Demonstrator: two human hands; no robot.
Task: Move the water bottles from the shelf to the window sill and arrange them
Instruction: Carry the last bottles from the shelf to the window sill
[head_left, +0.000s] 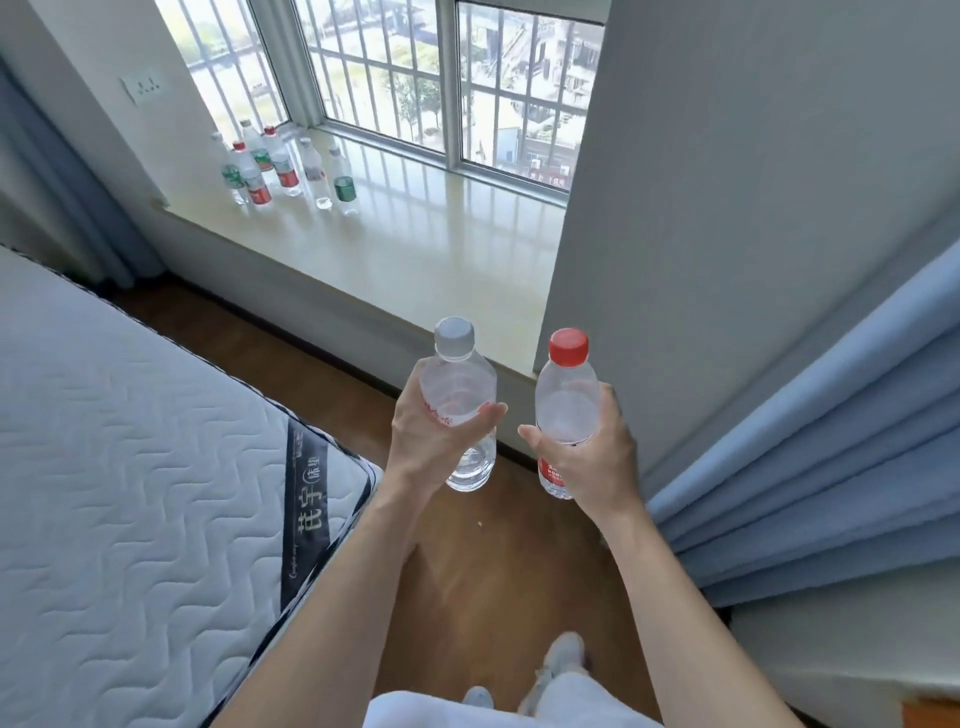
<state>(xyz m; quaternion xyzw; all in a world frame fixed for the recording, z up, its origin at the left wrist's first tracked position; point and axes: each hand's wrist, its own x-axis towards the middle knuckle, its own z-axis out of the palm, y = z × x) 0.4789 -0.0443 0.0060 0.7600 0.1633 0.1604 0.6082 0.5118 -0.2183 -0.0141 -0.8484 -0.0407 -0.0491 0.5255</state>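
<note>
Centre frame, left hand grips a white-capped bottle, right hand a red-capped bottle. Mattress tag reads 花宇.

The head camera looks forward and down, toward the window sill.

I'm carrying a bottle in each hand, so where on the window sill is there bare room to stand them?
The window sill is bare from the rightmost bottle rightward to the grey wall, between the window frame and the sill's front edge. Its left end is crowded with standing bottles.
</note>
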